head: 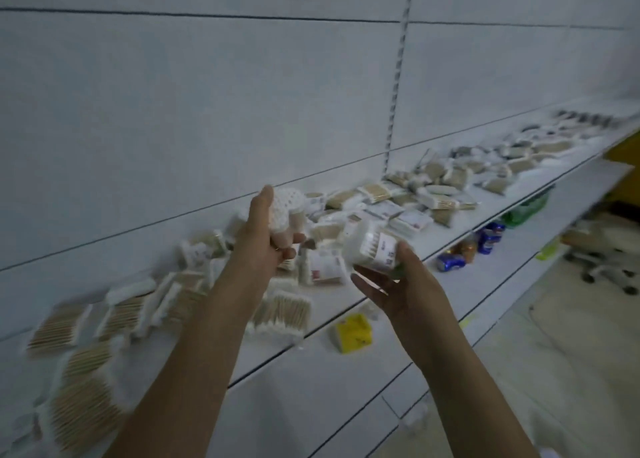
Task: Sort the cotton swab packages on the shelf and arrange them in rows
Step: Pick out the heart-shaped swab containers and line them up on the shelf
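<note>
Many cotton swab packages (pixel 377 194) lie scattered along a white shelf (pixel 512 194); flat packs with wooden sticks (pixel 83 409) lie at the lower left. My left hand (pixel 266 236) grips a round tub of swabs (pixel 287 208), its white tips facing me, above the pile. My right hand (pixel 398 284) holds a clear cylindrical tub of swabs (pixel 372 246) with a white label, tilted on its side in front of the shelf edge. The picture is blurred.
A yellow box (pixel 353 333) lies on the lower shelf (pixel 346 388). Blue packets (pixel 488 239) and a green bag (pixel 526 208) sit further right on that shelf. A white slotted back panel (pixel 207 111) rises behind. Floor and a chair base (pixel 602 270) show at the right.
</note>
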`<state>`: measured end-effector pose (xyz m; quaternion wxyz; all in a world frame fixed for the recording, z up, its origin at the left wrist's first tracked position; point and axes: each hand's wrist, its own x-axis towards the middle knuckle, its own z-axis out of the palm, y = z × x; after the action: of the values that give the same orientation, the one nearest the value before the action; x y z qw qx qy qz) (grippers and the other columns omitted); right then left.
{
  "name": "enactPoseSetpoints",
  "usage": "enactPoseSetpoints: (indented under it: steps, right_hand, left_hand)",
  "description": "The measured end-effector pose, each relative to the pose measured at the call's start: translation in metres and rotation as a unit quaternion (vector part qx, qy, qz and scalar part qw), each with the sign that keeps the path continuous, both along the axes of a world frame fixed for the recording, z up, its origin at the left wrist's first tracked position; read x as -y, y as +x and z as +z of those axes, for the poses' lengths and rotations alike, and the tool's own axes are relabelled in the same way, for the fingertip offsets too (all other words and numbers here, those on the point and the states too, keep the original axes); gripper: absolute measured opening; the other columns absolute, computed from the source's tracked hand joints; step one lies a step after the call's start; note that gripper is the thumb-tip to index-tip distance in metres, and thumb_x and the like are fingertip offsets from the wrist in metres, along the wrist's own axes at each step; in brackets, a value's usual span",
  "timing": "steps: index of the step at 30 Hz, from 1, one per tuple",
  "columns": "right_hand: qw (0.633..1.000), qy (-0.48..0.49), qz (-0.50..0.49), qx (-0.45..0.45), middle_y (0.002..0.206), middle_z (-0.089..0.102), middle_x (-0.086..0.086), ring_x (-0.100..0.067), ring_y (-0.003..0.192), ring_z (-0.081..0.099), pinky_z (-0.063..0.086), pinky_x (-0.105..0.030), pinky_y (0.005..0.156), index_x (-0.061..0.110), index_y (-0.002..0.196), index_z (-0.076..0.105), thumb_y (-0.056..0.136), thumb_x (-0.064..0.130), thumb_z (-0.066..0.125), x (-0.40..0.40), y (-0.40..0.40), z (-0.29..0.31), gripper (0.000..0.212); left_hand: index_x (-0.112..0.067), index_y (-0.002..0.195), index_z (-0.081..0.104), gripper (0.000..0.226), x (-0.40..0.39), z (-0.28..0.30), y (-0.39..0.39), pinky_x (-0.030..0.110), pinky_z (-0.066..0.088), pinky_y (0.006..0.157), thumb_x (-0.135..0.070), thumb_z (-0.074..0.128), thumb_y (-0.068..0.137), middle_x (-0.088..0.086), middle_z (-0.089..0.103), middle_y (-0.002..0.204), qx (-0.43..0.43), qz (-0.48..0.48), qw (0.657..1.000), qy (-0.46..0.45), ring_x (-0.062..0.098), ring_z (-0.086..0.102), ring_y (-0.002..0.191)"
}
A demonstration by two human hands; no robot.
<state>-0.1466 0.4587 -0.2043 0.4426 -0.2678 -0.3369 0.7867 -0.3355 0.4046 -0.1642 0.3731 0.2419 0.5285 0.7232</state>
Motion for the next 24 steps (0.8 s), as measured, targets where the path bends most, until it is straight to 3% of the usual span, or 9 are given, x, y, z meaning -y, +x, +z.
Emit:
enactPoseSetpoints:
  steps: [2,7,11,14,17,20,24]
  right_hand:
    - [1.0,-0.001,-0.031,-0.007,0.11,0.072,-0.015,-0.033,0.099,0.071,0.06,-0.043,0.081,0.008,0.121,0.059,0.102,0.027,0.047,-0.018,0.045,-0.003,0.03]
    - [0.99,0.034,-0.127,0.044,0.111,0.071,-0.014,-0.029,0.098,0.071,0.057,-0.041,0.084,0.013,0.124,0.059,0.104,0.03,0.042,-0.067,0.177,-0.022,0.031]
    - [0.979,0.012,-0.193,0.068,0.114,0.069,-0.015,-0.029,0.097,0.071,0.057,-0.04,0.083,0.013,0.126,0.057,0.104,0.03,0.042,-0.105,0.28,-0.036,0.032]
    - [0.967,-0.006,-0.244,0.074,0.114,0.069,-0.016,-0.028,0.096,0.071,0.056,-0.041,0.085,0.011,0.124,0.058,0.104,0.03,0.042,-0.129,0.344,-0.044,0.032]
    - [0.955,-0.032,-0.284,0.073,0.114,0.068,-0.018,-0.029,0.095,0.071,0.055,-0.041,0.084,0.009,0.124,0.057,0.104,0.03,0.042,-0.154,0.394,-0.053,0.033]
    - [0.947,-0.057,-0.312,0.057,0.114,0.069,-0.019,-0.032,0.098,0.07,0.055,-0.042,0.084,0.007,0.123,0.058,0.103,0.03,0.043,-0.185,0.428,-0.065,0.034]
    - [0.94,-0.066,-0.331,0.051,0.113,0.069,-0.018,-0.032,0.101,0.07,0.055,-0.041,0.084,0.008,0.122,0.058,0.103,0.028,0.043,-0.238,0.452,-0.081,0.032]
  left_hand:
    - [-0.014,0.123,0.059,0.075,-0.029,-0.008,0.046,0.029,0.036,0.054,-0.063,0.065,0.066,0.011,0.063,0.095,-0.009,-0.043,0.999,-0.013,0.02,0.058,0.073]
    - [-0.012,0.121,0.057,0.051,-0.111,-0.03,0.18,0.027,0.042,0.058,-0.045,0.067,0.084,0.008,0.062,0.104,-0.016,-0.141,0.99,0.017,0.017,0.063,0.076]
    - [-0.014,0.122,0.056,0.06,-0.174,-0.053,0.286,0.029,0.048,0.069,-0.041,0.075,0.071,0.004,0.068,0.109,-0.047,-0.212,0.976,0.028,0.018,0.065,0.088]
    - [-0.006,0.128,0.055,0.076,-0.214,-0.067,0.35,0.027,0.053,0.076,-0.041,0.078,0.065,0.012,0.068,0.119,-0.065,-0.266,0.962,0.013,0.02,0.066,0.098]
    - [-0.001,0.132,0.052,0.081,-0.253,-0.077,0.395,0.028,0.054,0.08,-0.039,0.079,0.066,0.017,0.065,0.123,-0.034,-0.303,0.952,0.012,0.019,0.066,0.095]
    - [-0.008,0.13,0.056,0.082,-0.292,-0.089,0.427,0.036,0.054,0.091,-0.048,0.081,0.063,0.012,0.064,0.126,-0.054,-0.326,0.944,-0.004,0.02,0.065,0.104]
    - [-0.014,0.124,0.061,0.069,-0.352,-0.105,0.456,0.042,0.054,0.093,-0.053,0.078,0.07,0.008,0.069,0.119,-0.061,-0.356,0.932,-0.018,0.027,0.067,0.108]
